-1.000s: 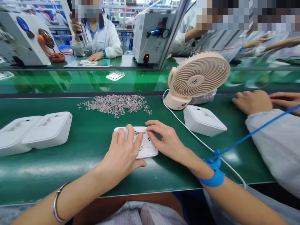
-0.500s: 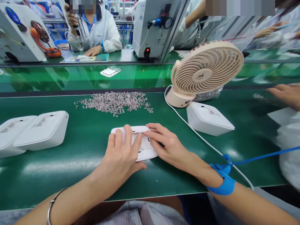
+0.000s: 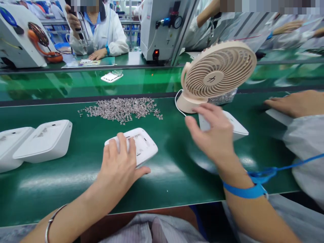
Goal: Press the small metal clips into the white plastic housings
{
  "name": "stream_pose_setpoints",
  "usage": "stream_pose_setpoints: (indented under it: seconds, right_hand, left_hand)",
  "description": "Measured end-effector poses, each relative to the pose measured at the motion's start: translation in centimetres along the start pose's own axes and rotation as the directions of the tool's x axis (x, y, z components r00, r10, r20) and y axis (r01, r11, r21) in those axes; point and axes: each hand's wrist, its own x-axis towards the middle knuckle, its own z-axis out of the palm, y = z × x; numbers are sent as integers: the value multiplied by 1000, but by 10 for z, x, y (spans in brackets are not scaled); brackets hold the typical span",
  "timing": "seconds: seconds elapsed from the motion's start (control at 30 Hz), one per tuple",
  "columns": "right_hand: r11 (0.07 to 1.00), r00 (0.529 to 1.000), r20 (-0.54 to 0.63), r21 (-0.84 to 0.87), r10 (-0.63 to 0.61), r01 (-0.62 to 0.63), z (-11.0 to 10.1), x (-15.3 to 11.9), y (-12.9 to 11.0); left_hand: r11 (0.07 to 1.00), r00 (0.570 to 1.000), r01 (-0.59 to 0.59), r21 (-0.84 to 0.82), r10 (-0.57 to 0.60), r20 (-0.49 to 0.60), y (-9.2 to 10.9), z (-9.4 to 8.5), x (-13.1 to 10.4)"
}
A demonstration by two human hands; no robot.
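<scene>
Under my left hand [image 3: 120, 155] lies a flat white plastic cover [image 3: 145, 150] with rounded corners, tilted slightly on the green bench. My left fingers curl over its left part and hide it, while the thumb sticks out near the front edge. My right hand [image 3: 214, 130] is raised with thumb and fingers apart and nothing visible in it. It hovers in front of a white box-shaped housing [image 3: 236, 126], partly covering it; whether it touches cannot be made out. Beyond the cover lies a heap of small metal clips [image 3: 124, 108].
A beige fan [image 3: 212, 79] with a white cable stands behind the right housing. Two more white housings [image 3: 48, 138] sit at the left. On the far line lies another white cover [image 3: 111, 77]. A co-worker's hand [image 3: 301, 103] reaches in from the right.
My right hand has left the cover and moved right to the white housing, its fingers spreading. The cover has turned and shifted slightly left under my left hand. The co-worker's hand has come further in.
</scene>
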Motion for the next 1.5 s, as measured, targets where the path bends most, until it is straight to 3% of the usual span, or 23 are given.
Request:
stream_pose_setpoints:
  seconds: [0.07,0.13,0.23,0.37,0.47,0.57,0.73,0.9,0.97,1.07,1.17,1.27,1.4,1.5]
  right_hand:
    - [967,981,-3,-171,192,-189,-10,13,19]
    - [885,922,64,-311,383,-346,-18,20,38]
    - [808,829,175,-400,531,-433,-25,24,58]
    - [771,742,287,-442,606,-458,-25,20,71]
    - [813,804,251,-403,539,-419,-22,18,78]
    - [842,867,149,-364,475,-399,-21,17,79]
    - [803,859,47,-383,510,-456,-29,17,53]
    - [817,847,125,-367,517,-445,-42,10,29]
    - [889,884,186,-263,429,-376,-42,4,28]
    - [985,935,312,-58,170,-159,-37,-5,30]
    - [997,919,388,31,-73,66,-28,-13,26]
    - [980,884,424,79,-200,183,-21,-19,19]
    - [969,850,466,104,-246,223,-19,-22,13]
    - [979,847,493,67,-199,191,-20,-20,10]
  left_hand:
    - [997,993,83,-8,-82,82,-10,-1,2]
    - [990,974,141,-16,-136,180,-23,-2,3]
    - [983,946,185,-10,-176,272,-46,2,3]
    - [968,940,236,86,-250,230,-74,11,-2]
    - [935,917,336,112,-352,188,-85,14,-3]
    - [926,909,371,69,-378,178,-81,14,0]
    - [961,949,278,-4,-274,157,-55,9,4]
    - [975,972,217,-37,-213,103,-43,11,1]
    - [978,978,203,-52,-200,64,-41,15,0]
    - [984,986,164,-67,-163,27,-37,21,0]
    - [986,991,128,-106,-123,51,-31,26,2]
    - [982,991,114,-153,-102,84,-26,27,4]
    - [979,991,106,-177,-89,100,-24,26,5]
    - [978,989,113,-175,-93,118,-23,25,6]
